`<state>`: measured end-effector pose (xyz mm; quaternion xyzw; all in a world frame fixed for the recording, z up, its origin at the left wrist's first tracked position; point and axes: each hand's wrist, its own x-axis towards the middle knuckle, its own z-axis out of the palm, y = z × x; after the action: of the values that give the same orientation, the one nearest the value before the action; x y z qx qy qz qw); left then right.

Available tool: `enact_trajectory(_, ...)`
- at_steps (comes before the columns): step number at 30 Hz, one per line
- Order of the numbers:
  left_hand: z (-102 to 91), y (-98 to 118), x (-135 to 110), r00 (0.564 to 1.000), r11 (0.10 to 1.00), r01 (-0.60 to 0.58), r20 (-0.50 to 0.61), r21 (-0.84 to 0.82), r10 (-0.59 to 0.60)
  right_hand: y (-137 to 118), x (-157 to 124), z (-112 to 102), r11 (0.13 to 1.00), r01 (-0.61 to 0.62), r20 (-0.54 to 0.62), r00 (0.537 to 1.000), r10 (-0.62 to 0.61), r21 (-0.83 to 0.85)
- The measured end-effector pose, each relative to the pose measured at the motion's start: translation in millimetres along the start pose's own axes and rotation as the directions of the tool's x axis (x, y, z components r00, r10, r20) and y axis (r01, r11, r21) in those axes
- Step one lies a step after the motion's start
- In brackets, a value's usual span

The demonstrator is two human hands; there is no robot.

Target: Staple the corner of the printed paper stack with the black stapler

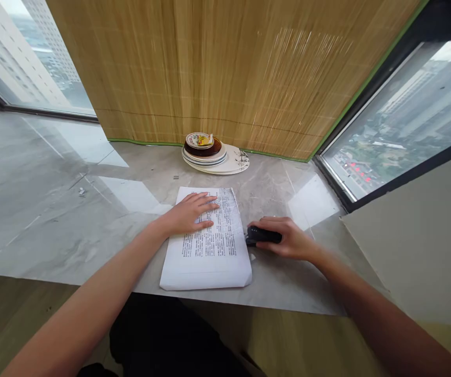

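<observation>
2 hands, apart: left hand [192, 213] flat on paper [205, 273], right hand [291, 239] gripping stapler [265, 235]; I'd pin the paper firmly, with the stapler level.

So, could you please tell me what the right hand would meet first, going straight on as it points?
Most likely the papers, at their right edge, with the stapler in the right hand leading; whether it touches them now is hard to tell.

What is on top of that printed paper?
The left hand lies palm-down on the printed paper, with text showing around it. Any text beneath that hand is hidden. The right hand holds a black stapler at the paper's edge.
</observation>
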<state>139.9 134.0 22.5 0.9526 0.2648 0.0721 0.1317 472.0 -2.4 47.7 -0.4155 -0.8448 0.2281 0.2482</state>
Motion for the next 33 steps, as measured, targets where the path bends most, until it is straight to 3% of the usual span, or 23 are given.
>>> enact_trajectory(3,1.2,2,0,1.0,1.0,-0.009,-0.021,-0.025,0.008,-10,6,3,0.994,0.089,0.064,0.994,-0.093,0.06)
enact_trajectory(8,-1.8,10,-1,0.986,0.972,-0.167,-0.047,-0.165,0.162,-18,15,13,0.999,0.033,0.033,0.999,-0.032,-0.041)
enact_trajectory(13,-3.2,13,-3,0.97,0.93,-0.234,-0.007,-0.283,0.242,-21,17,26,0.99,0.132,-0.152,0.979,-0.138,-0.049)
enact_trajectory(17,-1.8,20,-3,0.967,0.94,-0.224,0.06,-0.256,0.247,-27,13,31,0.986,0.166,-0.126,0.978,-0.166,-0.01)
enact_trajectory(22,2.2,33,-2,0.967,0.932,-0.233,0.033,-0.278,0.252,-34,13,38,0.993,0.108,-0.181,0.977,-0.116,-0.052)
enact_trajectory(26,5.4,35,-1,0.97,0.935,-0.197,0.083,-0.294,0.23,-42,11,45,0.988,0.048,-0.211,0.974,-0.079,-0.149)
enact_trajectory(33,10.8,33,-2,0.972,0.906,-0.217,0.004,-0.364,0.235,-50,10,51,0.955,-0.037,-0.197,0.98,-0.022,-0.293)
